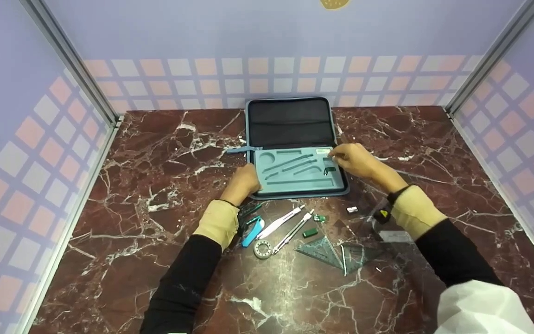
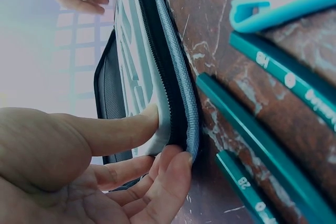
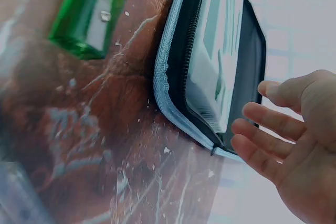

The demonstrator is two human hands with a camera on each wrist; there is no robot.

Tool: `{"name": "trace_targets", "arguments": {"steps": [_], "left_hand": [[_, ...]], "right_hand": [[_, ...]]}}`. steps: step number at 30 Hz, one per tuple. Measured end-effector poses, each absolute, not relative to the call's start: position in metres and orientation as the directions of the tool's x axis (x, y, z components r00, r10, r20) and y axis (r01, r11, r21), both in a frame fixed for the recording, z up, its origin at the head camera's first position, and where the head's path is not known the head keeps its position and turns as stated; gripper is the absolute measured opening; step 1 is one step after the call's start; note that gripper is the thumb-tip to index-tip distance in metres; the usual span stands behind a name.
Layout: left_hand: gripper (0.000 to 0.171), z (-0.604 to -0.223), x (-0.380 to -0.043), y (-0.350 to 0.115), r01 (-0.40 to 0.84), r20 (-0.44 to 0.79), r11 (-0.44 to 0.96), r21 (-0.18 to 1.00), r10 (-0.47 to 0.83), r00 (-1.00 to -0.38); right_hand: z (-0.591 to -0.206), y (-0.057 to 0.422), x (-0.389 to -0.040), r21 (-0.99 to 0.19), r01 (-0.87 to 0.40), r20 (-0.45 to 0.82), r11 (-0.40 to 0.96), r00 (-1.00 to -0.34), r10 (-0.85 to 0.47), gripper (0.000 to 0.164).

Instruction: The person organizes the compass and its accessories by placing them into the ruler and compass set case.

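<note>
A zip case lies unfolded, its black mesh lid [image 1: 290, 121] against the back and a pale blue moulded tray [image 1: 274, 187] in its base. The tray has several recesses, and a small dark piece [image 1: 329, 171] sits near its right end. At the near left corner my left hand [image 1: 244, 180] pinches the case edge, thumb on the tray rim and fingers round the outer side, as the left wrist view shows. My right hand [image 1: 354, 160] is by the tray's far right side. Its fingers are spread and relaxed in the right wrist view, holding nothing.
In front of the case lie green pencils [image 2: 257, 140], a blue-and-white tool [image 1: 253, 233], two metal compass-like tools [image 1: 293, 232], a round disc [image 1: 262, 249], a green sharpener [image 3: 86, 17] and clear set squares [image 1: 320, 250]. Patterned walls enclose the marbled table [image 1: 155, 278].
</note>
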State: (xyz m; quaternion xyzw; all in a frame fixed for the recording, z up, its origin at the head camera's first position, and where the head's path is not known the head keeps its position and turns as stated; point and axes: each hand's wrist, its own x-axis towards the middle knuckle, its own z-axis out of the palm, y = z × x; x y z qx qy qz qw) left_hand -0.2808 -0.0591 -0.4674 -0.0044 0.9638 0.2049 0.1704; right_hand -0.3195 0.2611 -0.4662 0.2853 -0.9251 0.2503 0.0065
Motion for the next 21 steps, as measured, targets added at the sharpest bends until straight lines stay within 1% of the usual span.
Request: {"name": "trace_targets", "arguments": {"steps": [3, 7, 9, 11, 14, 17, 21], "left_hand": [[0.05, -0.467, -0.28, -0.059, -0.077, -0.331, 0.918, 0.39, 0.062, -0.942], [0.049, -0.467, -0.28, -0.058, -0.09, -0.345, 0.917, 0.39, 0.055, -0.937], [0.052, -0.466, -0.28, -0.058, -0.101, -0.359, 0.915, 0.391, 0.05, -0.932], [0.054, -0.466, -0.281, -0.058, -0.101, -0.364, 0.917, 0.385, 0.051, -0.93], [0.053, -0.467, -0.281, -0.059, -0.091, -0.353, 0.922, 0.376, 0.052, -0.934], [0.048, -0.467, -0.28, -0.059, -0.079, -0.33, 0.924, 0.374, 0.053, -0.943], [0.05, -0.467, -0.28, -0.059, -0.08, -0.333, 0.918, 0.387, 0.058, -0.941]], "right_hand": [[-0.463, 0.267, -0.307, -0.462, -0.524, 0.127, 0.715, -0.838, -0.531, 0.021], [-0.457, 0.274, -0.287, -0.438, -0.517, 0.089, 0.735, -0.839, -0.537, 0.026], [-0.454, 0.277, -0.277, -0.408, -0.513, 0.074, 0.755, -0.843, -0.533, 0.029], [-0.451, 0.278, -0.265, -0.354, -0.511, 0.059, 0.783, -0.848, -0.527, 0.031], [-0.448, 0.279, -0.249, -0.284, -0.5, 0.026, 0.818, -0.857, -0.514, 0.032], [-0.448, 0.277, -0.235, -0.26, -0.489, -0.011, 0.833, -0.86, -0.509, 0.033], [-0.452, 0.275, -0.22, -0.25, -0.504, -0.028, 0.827, -0.85, -0.527, 0.033]]}}
